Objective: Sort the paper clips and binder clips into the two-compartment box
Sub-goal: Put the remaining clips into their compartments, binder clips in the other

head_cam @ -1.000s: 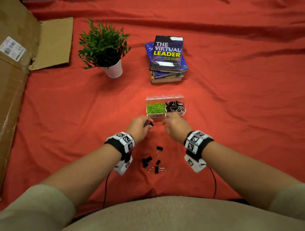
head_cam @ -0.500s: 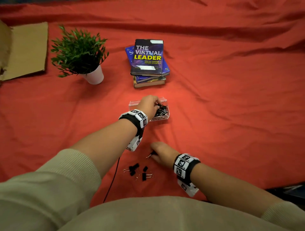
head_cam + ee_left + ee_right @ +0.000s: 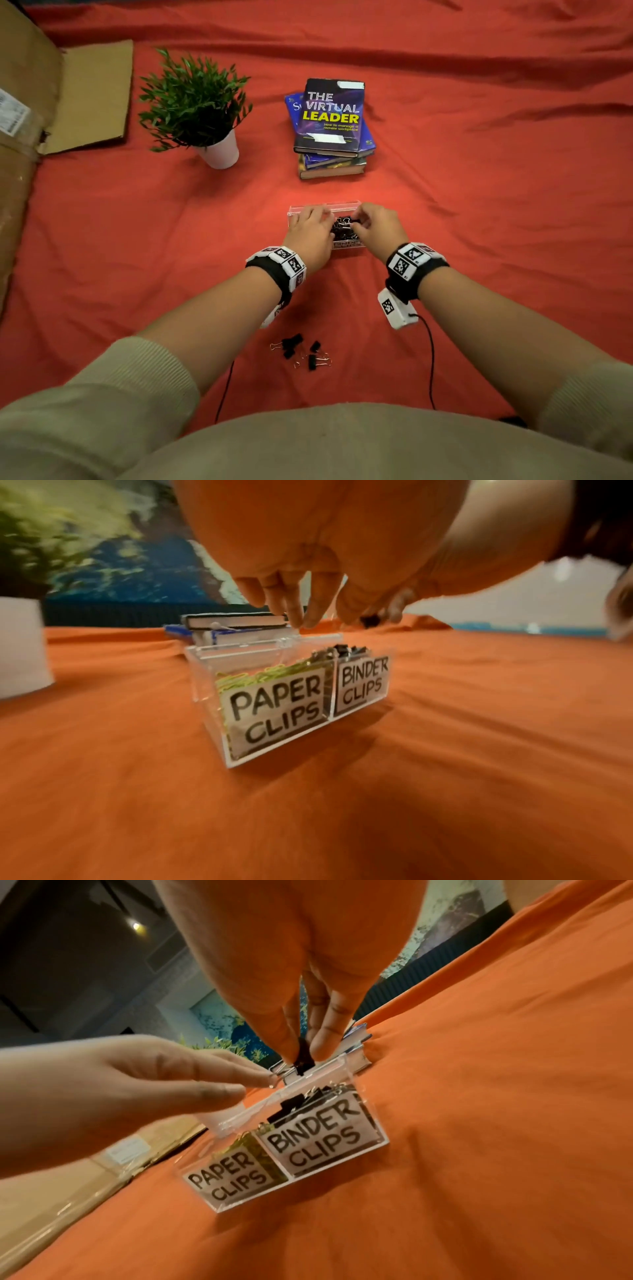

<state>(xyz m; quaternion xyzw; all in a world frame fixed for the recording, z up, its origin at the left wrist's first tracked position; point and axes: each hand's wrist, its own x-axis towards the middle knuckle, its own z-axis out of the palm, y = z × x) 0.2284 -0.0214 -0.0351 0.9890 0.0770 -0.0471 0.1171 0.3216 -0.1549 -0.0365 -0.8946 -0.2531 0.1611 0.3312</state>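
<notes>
Head: right hand (image 3: 375, 228) now over box (image 3: 346, 245).

Both hands (image 3: 342, 228) over the clear box (image 3: 346, 245) on red cloth (image 3: 479, 240)

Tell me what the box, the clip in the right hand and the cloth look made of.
Box: clear, glossy hard plastic, probably acrylic; the contents show through and its edges glint.
Clip, pinched by the right hand: matte black body with shiny wire handles, likely metal.
Cloth: red woven fabric, matte, with soft wrinkles.
</notes>
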